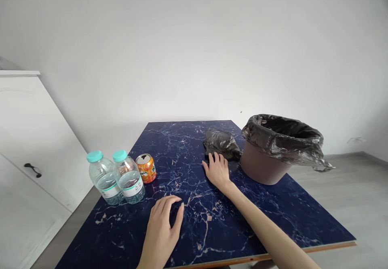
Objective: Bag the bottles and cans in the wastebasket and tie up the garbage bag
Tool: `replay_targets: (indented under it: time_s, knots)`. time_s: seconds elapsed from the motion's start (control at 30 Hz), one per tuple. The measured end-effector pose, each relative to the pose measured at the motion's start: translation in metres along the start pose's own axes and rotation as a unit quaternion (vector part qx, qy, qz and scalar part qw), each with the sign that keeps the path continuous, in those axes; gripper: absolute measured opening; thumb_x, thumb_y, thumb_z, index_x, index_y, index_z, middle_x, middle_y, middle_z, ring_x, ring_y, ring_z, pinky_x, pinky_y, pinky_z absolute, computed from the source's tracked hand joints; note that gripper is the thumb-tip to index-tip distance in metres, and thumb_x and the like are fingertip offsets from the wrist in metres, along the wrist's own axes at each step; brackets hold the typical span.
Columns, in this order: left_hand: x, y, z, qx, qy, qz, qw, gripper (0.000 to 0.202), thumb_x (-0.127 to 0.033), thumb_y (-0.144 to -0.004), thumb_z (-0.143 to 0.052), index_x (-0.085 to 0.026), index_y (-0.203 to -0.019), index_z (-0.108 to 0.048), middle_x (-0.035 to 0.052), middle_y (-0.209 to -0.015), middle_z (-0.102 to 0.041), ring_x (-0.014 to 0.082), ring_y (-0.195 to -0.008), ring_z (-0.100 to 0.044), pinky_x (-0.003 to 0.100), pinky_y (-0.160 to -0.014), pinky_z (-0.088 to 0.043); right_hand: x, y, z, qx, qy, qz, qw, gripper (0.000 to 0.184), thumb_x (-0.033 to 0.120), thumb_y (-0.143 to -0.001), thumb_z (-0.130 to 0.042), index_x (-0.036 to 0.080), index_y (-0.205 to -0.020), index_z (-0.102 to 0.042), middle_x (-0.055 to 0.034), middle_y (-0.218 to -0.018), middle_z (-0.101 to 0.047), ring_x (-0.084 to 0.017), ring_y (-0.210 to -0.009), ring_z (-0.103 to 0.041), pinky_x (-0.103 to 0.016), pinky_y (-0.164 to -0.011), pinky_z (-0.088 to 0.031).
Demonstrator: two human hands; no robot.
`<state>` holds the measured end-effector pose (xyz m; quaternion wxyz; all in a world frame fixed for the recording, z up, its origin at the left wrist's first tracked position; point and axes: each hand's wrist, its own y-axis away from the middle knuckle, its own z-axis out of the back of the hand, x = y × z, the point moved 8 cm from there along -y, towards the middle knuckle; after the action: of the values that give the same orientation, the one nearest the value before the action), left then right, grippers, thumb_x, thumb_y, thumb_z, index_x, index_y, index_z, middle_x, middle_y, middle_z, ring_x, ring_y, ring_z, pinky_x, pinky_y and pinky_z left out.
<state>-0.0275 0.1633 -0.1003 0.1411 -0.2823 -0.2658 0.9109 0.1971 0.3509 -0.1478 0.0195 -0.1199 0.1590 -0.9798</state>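
My left hand [164, 224] is over the front of the table, thumb and fingers apart, holding nothing. Farther out, my right hand [217, 171] reaches forward with spread fingers. Its fingertips are at the near edge of a crumpled black plastic bag [220, 141]; whether they touch it I cannot tell. Right of that hand stands a brown trash can [263, 162], lined with a black bag [281, 139] folded over its rim. Left of my left hand are two clear water bottles with teal caps, a nearer bottle [131, 182] and another bottle [106, 180], plus an orange soda can [146, 169].
The dark blue marble-patterned table [182, 156] ends at a wooden front edge close to me. A white cabinet [33, 160] stands at the left, and a pale wall [194, 51] rises behind the table. Grey floor [357, 196] shows on the right.
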Motion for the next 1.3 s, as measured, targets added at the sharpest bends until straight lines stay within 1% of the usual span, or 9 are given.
replay_targets:
  time_s: [0.17, 0.33, 0.47, 0.6, 0.73, 0.9, 1.1, 1.2, 1.3]
  knots:
    - [0.0, 0.0, 0.0, -0.006, -0.003, -0.006, 1.0, 0.019, -0.042, -0.109, -0.057, -0.03, -0.117, -0.07, 0.0062, -0.115, -0.08, 0.0312, -0.111, -0.077, 0.05, -0.096, -0.063, -0.004, -0.007, -0.017, 0.039, -0.01, -0.033, 0.999, 0.071, 0.059, -0.113, -0.039, 0.01, -0.162, -0.052, -0.0251, -0.17, -0.045, -0.044, -0.157, -0.038, -0.06, -0.127, -0.026]
    - [-0.001, -0.001, -0.001, 0.002, -0.004, -0.009, 1.0, 0.018, -0.042, -0.109, -0.058, -0.03, -0.117, -0.07, 0.0052, -0.115, -0.079, 0.0308, -0.112, -0.076, 0.051, -0.096, -0.063, -0.044, -0.029, -0.017, 0.037, -0.011, -0.094, 0.995, 0.056, 0.051, -0.106, -0.067, 0.022, -0.153, -0.059, -0.0141, -0.165, -0.051, -0.036, -0.15, -0.05, -0.065, -0.124, -0.038]
    - [-0.001, -0.001, 0.0, 0.005, -0.003, -0.01, 1.0, 0.018, -0.042, -0.109, -0.058, -0.031, -0.115, -0.071, 0.0054, -0.115, -0.079, 0.031, -0.112, -0.076, 0.051, -0.096, -0.064, -0.077, -0.041, -0.01, 0.023, -0.007, -0.132, 0.991, 0.052, 0.045, -0.105, -0.071, 0.021, -0.15, -0.061, -0.0143, -0.161, -0.055, -0.036, -0.143, -0.056, -0.063, -0.119, -0.046]
    - [0.0, -0.001, 0.0, 0.004, -0.005, -0.013, 1.0, 0.018, -0.041, -0.108, -0.058, -0.031, -0.111, -0.072, 0.0055, -0.115, -0.079, 0.0312, -0.112, -0.076, 0.052, -0.095, -0.064, -0.092, -0.042, -0.009, 0.017, -0.005, -0.158, 0.987, 0.055, 0.045, -0.104, -0.072, 0.021, -0.152, -0.059, -0.0147, -0.164, -0.051, -0.037, -0.148, -0.052, -0.065, -0.122, -0.042]
    - [0.002, -0.002, -0.002, 0.011, -0.009, -0.012, 1.0, 0.018, -0.041, -0.108, -0.057, -0.03, -0.111, -0.072, 0.0074, -0.117, -0.079, 0.0318, -0.113, -0.076, 0.052, -0.096, -0.064, -0.087, -0.031, -0.011, 0.022, -0.007, -0.154, 0.988, 0.064, 0.05, -0.105, -0.068, 0.022, -0.161, -0.051, -0.0148, -0.176, -0.036, -0.04, -0.16, -0.036, -0.068, -0.129, -0.027]
    - [0.004, 0.003, -0.008, 0.027, -0.028, -0.015, 0.999, 0.022, -0.044, -0.109, -0.056, -0.029, -0.117, -0.071, 0.0101, -0.129, -0.076, 0.0331, -0.122, -0.074, 0.054, -0.101, -0.063, -0.063, 0.003, -0.011, 0.057, -0.011, -0.076, 0.995, 0.07, 0.046, -0.114, -0.035, 0.005, -0.17, -0.037, -0.0204, -0.184, -0.013, -0.038, -0.169, -0.018, -0.05, -0.134, -0.02]
    - [0.01, 0.006, -0.036, 0.073, -0.112, -0.096, 0.986, 0.063, -0.05, -0.109, -0.057, -0.028, -0.167, -0.042, 0.0127, -0.168, -0.054, 0.0371, -0.155, -0.051, 0.061, -0.122, -0.049, -0.039, 0.039, -0.004, 0.091, -0.018, 0.011, 0.996, 0.071, 0.048, -0.113, -0.027, 0.008, -0.172, -0.037, -0.0152, -0.18, -0.029, -0.034, -0.169, -0.021, -0.05, -0.136, -0.013]
    - [0.022, -0.008, -0.056, 0.129, -0.132, -0.12, 0.975, 0.074, -0.055, -0.11, -0.053, -0.025, -0.174, -0.032, 0.0131, -0.174, -0.044, 0.0379, -0.161, -0.041, 0.062, -0.128, -0.041, -0.037, 0.041, -0.001, 0.094, -0.021, 0.017, 0.995, 0.071, 0.047, -0.113, -0.027, 0.008, -0.172, -0.037, -0.0156, -0.18, -0.029, -0.035, -0.169, -0.021, -0.051, -0.136, -0.015]
    - [0.035, -0.031, -0.079, 0.174, -0.133, -0.097, 0.971, 0.078, -0.066, -0.109, -0.048, -0.022, -0.173, -0.037, 0.0141, -0.177, -0.039, 0.0417, -0.163, -0.036, 0.066, -0.129, -0.037, -0.037, 0.039, 0.001, 0.096, -0.027, 0.017, 0.995, 0.072, 0.049, -0.114, -0.025, 0.009, -0.172, -0.038, -0.0152, -0.18, -0.03, -0.035, -0.168, -0.023, -0.052, -0.136, -0.017]
